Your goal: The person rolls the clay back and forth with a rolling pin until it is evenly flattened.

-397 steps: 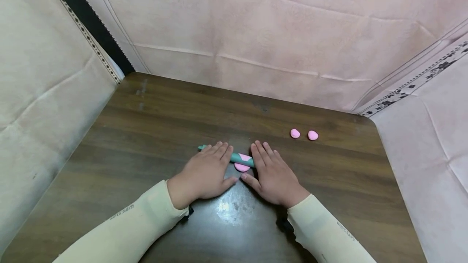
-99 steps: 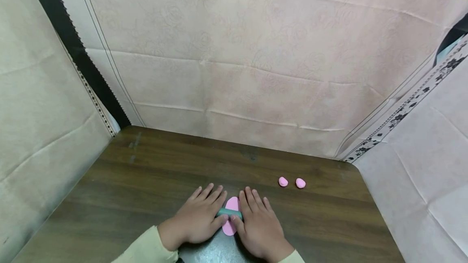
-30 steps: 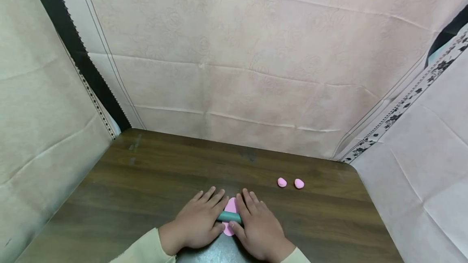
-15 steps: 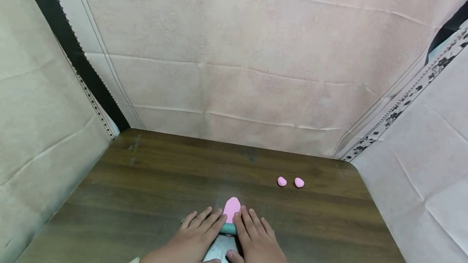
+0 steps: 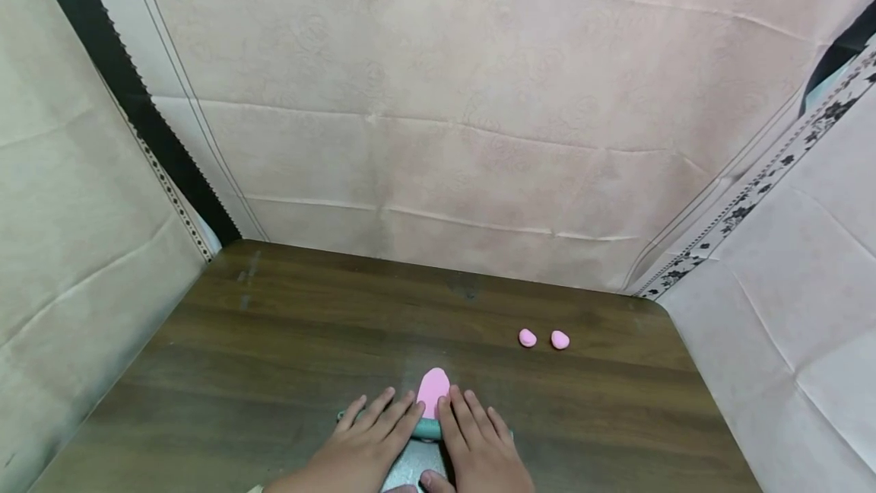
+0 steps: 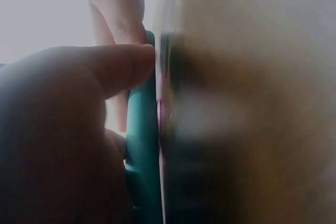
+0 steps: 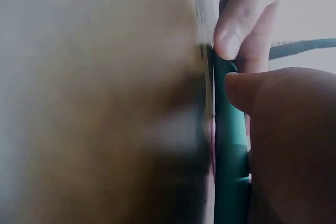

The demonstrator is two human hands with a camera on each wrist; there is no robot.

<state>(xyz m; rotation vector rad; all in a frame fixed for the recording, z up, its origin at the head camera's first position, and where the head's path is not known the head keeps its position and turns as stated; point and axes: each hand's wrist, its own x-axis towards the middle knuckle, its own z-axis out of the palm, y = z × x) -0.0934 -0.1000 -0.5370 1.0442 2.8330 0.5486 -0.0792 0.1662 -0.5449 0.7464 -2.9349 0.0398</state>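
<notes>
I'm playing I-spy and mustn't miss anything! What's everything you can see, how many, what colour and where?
Smooth cylindrical rod: one, teal, across the flat piece's near end
Flat, oblong dough-like piece: one, pink, partly under the rod
Small rounded dough-like lumps: two, pink, farther right on the table
Wood-grained tabletop: one, brown, underneath
Creased cloth-like hangings: three sides, pale, back, left and right
Printed border bands: two, pale with dark motifs, left and right
Jagged-edged strip: one, black, left
Left hand: one, bare, on the rod
Right hand: one, bare, on the rod
</notes>
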